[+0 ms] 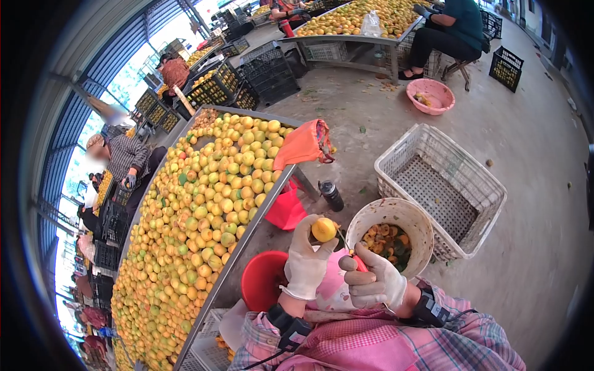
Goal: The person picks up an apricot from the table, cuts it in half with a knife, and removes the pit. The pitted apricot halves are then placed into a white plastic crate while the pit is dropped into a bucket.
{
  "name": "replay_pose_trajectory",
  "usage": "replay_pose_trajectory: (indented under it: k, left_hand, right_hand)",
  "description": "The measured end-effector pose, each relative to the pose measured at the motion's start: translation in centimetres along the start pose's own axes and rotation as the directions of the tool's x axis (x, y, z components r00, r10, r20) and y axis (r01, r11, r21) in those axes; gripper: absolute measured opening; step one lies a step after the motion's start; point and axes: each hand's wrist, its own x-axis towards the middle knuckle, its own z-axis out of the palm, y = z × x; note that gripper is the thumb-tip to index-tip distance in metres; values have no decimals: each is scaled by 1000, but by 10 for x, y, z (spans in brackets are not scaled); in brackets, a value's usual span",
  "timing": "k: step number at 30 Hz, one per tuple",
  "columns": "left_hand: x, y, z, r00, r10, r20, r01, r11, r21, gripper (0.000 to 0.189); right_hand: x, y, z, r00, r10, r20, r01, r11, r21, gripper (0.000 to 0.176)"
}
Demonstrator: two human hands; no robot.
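Shows left hand [305, 263] pinching yellow fruit [323, 229], right hand [375, 282] clenched on red-handled tool [359, 263] (tip barely visible), close enough, likely, to slip into gloved fingers [308, 235].

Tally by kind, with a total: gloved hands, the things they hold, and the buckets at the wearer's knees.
Gloved hands: 2, left hand and right hand
Held yellow fruit: 1
Held red-handled tool: 1
Buckets: 2, white bucket and red bucket
Total: 6
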Motion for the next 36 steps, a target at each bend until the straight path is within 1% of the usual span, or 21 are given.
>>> replay_pose_trajectory:
  k: [1, 4, 6, 7, 8, 9, 10, 12, 13, 16, 17, 19, 21, 22, 24, 25, 26, 28, 30, 34, 36]
  left_hand:
    - [-1, -2, 2, 1000, 1, 7, -1, 1000, 0, 58]
    - [-5, -8, 5, 999, -5, -40, 17, 946, 324, 57]
    - [-7, -12, 3, 981, -191, -27, 186, 974, -127, 51]
    - [-7, -13, 0, 981, -191, -25, 187, 974, -126, 51]
    - [-6, -13, -5, 959, -274, 75, 282, 886, -368, 50]
    - [-6, -13, -8, 927, -323, 192, 373, 729, -573, 48]
    - [-5, -9, -9, 929, -316, 190, 366, 733, -574, 48]
    - [-6, 0, -13, 896, -312, 316, 432, 450, -782, 48]
    - [-6, 1, -15, 897, -314, 312, 429, 451, -782, 48]
    - [-8, 1, -21, 882, -272, 384, 460, 330, -824, 49]
    - [-8, 1, -23, 887, -255, 384, 455, 355, -817, 50]
    - [-14, -2, -27, 894, -240, 378, 445, 378, -812, 50]
    - [-16, -9, -36, 928, -266, 261, 372, 618, -692, 56]
    - [-18, -7, -41, 932, -271, 241, 360, 617, -700, 56]
    - [-20, 2, -52, 952, -266, 152, 305, 872, -382, 62]
    - [-21, 4, -56, 957, -262, 127, 291, 873, -391, 62]
    - [-23, 6, -61, 963, -256, 88, 270, 883, -384, 60]
    - [-28, 12, -74, 970, -244, 12, 230, 896, -380, 57]
    - [-34, 17, -90, 975, -207, -82, 185, 958, -217, 56]
    - [-50, 23, -127, 944, -194, -267, 106, 944, -311, 57]
    - [-62, 26, -148, 916, -199, -348, 51, 918, -392, 56]
  right_hand:
    - [-2, 0, 3, 1000, -12, -7, 12, 1000, 5, 47]
    - [-5, 4, 19, 993, -121, 2, 121, 991, -49, 47]
    - [-11, -7, 23, 943, -299, -148, 284, 952, -112, 45]
    - [-15, -20, 22, 867, -384, -317, 262, 893, -365, 44]
    - [-21, -35, 15, 749, -493, -442, 172, 790, -588, 43]
    - [-30, -53, -7, 546, -673, -499, -25, 582, -813, 42]
    - [-37, -70, -24, 336, -839, -428, -288, 341, -895, 40]
    - [-45, -80, -30, 168, -926, -339, -619, 169, -767, 38]
    - [-57, -87, -39, 244, -943, -225, -835, -86, -543, 37]
    - [-68, -86, -45, 288, -956, -52, -676, -164, -718, 39]
    - [-67, -87, -40, 242, -970, -36, -792, -176, -584, 40]
    - [-68, -85, -36, 281, -955, -91, -862, -210, -461, 40]
    - [-54, -83, -22, 336, -930, -153, -899, -268, -347, 37]
    - [-48, -82, -27, 351, -922, -162, -897, -282, -340, 37]
    - [-35, -81, -36, 563, -826, -7, -416, -276, -867, 32]
    - [-17, -64, -11, 561, -821, -106, -512, -244, -823, 28]
    - [-5, -60, -15, 674, -738, 32, -489, -477, -730, 27]
    - [24, -45, -13, 766, -636, -95, -473, -457, -753, 31]
    - [57, -32, -23, 897, -430, 106, -236, -666, -708, 38]
    - [127, 8, -9, 974, -163, 159, -3, -709, -705, 55]
    - [151, 25, -8, 995, -96, 19, -58, -733, -678, 58]
